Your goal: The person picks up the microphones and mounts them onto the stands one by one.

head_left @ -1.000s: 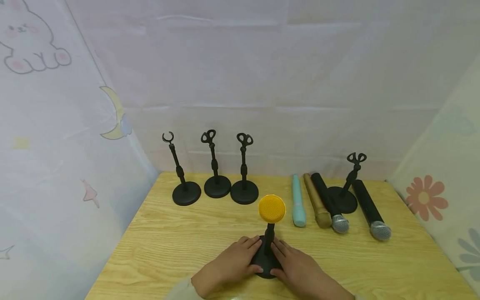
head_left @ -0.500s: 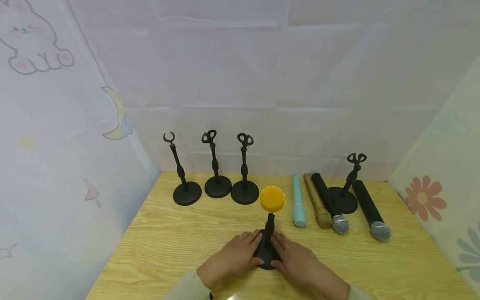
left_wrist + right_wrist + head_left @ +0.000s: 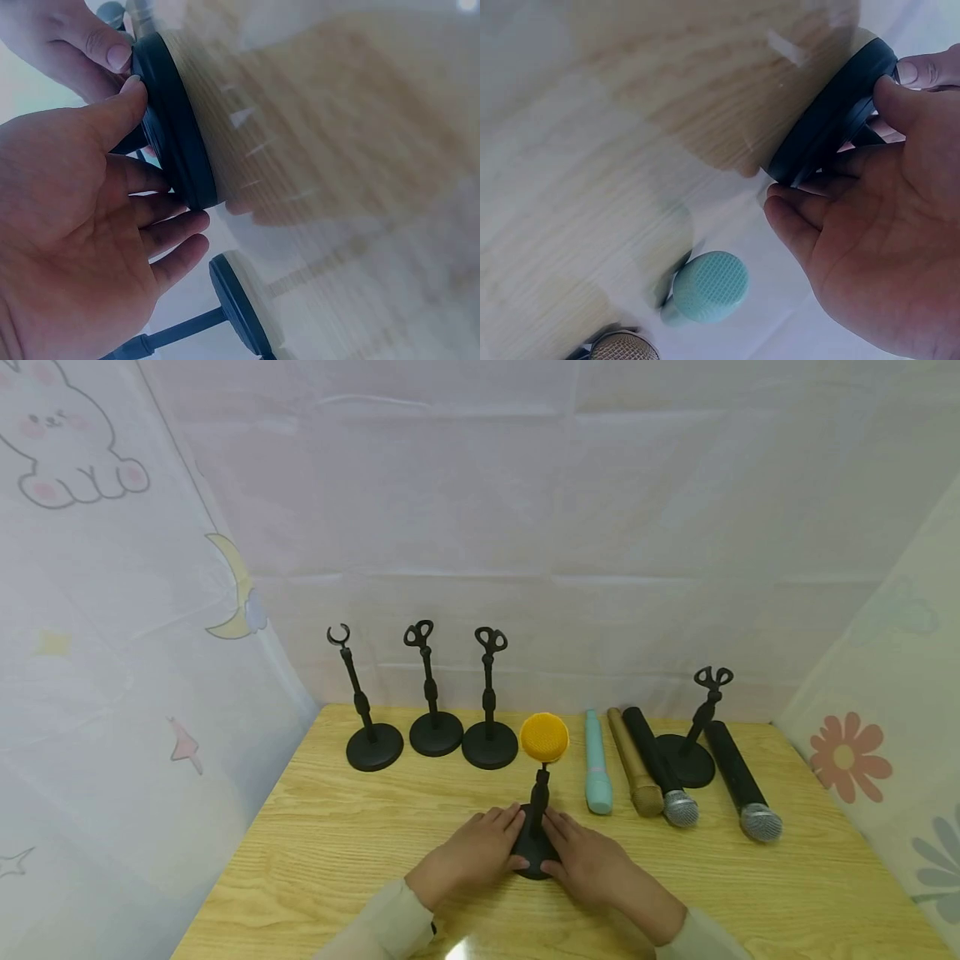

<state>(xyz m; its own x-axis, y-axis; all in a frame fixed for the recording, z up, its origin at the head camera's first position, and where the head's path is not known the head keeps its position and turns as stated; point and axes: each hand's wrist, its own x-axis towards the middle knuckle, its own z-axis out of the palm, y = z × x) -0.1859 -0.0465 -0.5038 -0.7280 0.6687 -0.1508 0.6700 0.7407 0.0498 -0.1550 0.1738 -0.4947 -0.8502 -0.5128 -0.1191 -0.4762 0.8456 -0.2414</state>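
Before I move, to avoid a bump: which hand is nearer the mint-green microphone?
Right. The right hand is in front of the mint-green microphone, not touching; the left hand is farther, across the yellow-topped stand.

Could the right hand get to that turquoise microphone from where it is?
Probably yes: between the right hand and the turquoise microphone only bare tabletop shows, though the hand must first release the stand.

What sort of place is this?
Probably a small staged tabletop booth indoors, though the wider room isn't visible: a wood-grain table enclosed by creased backdrops with cartoon-printed sides, with black microphone stands and handheld microphones set out.
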